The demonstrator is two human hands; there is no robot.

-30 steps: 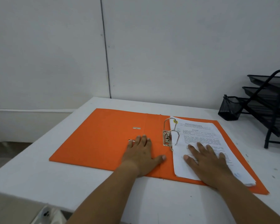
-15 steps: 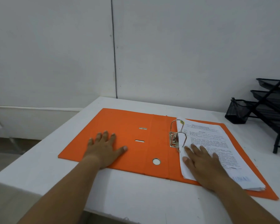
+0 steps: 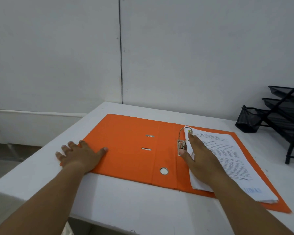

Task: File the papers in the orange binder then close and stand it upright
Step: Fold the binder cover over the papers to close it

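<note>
The orange binder (image 3: 129, 150) lies open and flat on the white table (image 3: 126, 206). A stack of printed papers (image 3: 227, 160) rests on its right half, threaded on the metal rings (image 3: 183, 138). My left hand (image 3: 80, 155) lies flat with fingers spread at the outer left edge of the binder's cover, some fingers on the table. My right hand (image 3: 199, 155) presses on the papers' left edge, thumb beside the ring mechanism and fingertips near the far ring.
A black mesh pen cup (image 3: 248, 121) and a black tiered mesh letter tray (image 3: 288, 119) stand at the table's right side. A white wall rises behind the table. The table's left edge drops to the floor.
My left hand slid from the binder's spine area leftward to the cover's outer edge. My right hand moved up along the papers toward the rings.
</note>
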